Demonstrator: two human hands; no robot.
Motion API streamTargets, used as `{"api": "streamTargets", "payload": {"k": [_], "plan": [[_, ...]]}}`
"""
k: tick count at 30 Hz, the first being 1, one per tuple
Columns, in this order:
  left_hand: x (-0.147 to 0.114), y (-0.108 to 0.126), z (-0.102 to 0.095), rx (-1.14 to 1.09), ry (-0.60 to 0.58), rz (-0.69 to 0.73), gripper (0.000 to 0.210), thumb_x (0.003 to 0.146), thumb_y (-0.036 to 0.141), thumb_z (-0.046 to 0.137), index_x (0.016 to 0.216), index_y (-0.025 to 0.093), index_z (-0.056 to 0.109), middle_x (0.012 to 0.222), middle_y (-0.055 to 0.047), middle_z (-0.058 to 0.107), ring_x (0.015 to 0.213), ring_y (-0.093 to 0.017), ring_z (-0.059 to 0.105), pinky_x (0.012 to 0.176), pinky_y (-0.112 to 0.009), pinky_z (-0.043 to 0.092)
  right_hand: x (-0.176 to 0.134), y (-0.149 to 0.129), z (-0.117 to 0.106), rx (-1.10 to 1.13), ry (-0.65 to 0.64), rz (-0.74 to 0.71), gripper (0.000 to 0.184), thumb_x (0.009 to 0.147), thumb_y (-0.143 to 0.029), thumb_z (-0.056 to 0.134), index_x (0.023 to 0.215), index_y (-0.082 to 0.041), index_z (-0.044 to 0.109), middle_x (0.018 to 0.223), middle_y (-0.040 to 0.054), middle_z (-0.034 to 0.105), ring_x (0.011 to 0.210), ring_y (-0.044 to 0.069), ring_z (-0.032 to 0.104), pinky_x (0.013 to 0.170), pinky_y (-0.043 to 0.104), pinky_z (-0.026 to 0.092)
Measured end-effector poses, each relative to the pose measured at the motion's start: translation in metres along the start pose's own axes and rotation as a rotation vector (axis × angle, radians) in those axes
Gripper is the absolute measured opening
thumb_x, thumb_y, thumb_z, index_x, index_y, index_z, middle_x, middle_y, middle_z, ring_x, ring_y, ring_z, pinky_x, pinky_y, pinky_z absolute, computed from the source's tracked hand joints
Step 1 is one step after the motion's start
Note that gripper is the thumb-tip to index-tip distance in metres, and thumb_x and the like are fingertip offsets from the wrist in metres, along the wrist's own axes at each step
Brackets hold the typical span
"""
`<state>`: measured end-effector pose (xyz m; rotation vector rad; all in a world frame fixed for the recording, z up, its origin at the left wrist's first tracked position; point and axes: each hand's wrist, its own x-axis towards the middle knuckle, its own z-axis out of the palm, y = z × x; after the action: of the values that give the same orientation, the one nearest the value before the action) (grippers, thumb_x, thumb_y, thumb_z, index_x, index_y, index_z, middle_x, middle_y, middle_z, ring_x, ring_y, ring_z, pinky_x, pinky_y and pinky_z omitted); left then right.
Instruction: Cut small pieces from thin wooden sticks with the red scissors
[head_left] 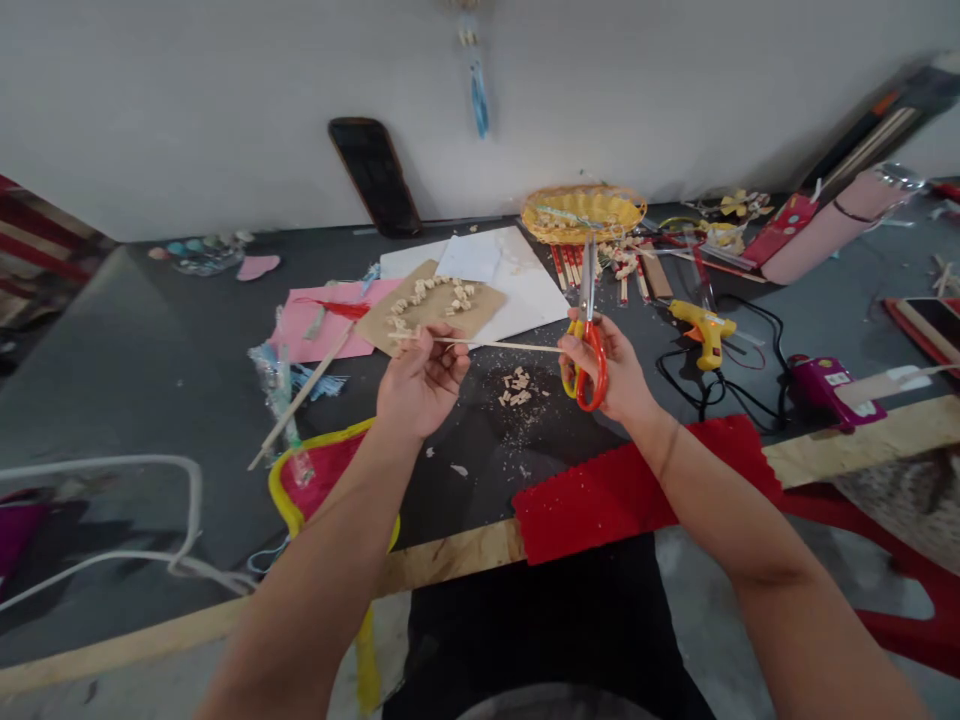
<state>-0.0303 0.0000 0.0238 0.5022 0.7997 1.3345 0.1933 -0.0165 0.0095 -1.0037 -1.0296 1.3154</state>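
Observation:
My left hand (426,378) pinches one end of a thin wooden stick (510,346), which runs level across to my right hand (609,362). In my right hand are scissors (590,345) with red and yellow handles, blades pointing up and away from me. The stick's far end meets the fingers of that hand. Below the stick, small cut wooden pieces (515,388) and crumbs lie on the dark tabletop (480,460). Just beyond my left hand, short wooden bits sit in a curve on a brown card (487,305).
A yellow glue gun (703,330) with a black cord lies to the right. At the back stand a yellow basket (585,212), a leaning phone (375,175) and a pink bottle (832,225). Red cloth (585,505) covers part of the front edge. Another stick (304,400) lies at left.

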Motion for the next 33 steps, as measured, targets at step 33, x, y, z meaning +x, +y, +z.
{"api": "streamTargets", "payload": {"k": [33], "plan": [[-0.006, -0.003, -0.004, 0.256, -0.281, -0.187, 0.026, 0.08, 0.038, 0.07, 0.088, 0.013, 0.063, 0.082, -0.005, 0.069, 0.066, -0.011, 0.065, 0.058, -0.021, 0.055, -0.012, -0.01, -0.01, 0.041, -0.488, 0.085, 0.046, 0.08, -0.023, 0.064, 0.125, -0.023, 0.053, 0.068, -0.0067, 0.051, 0.051, 0.007, 0.044, 0.049, 0.022, 0.038]]}}
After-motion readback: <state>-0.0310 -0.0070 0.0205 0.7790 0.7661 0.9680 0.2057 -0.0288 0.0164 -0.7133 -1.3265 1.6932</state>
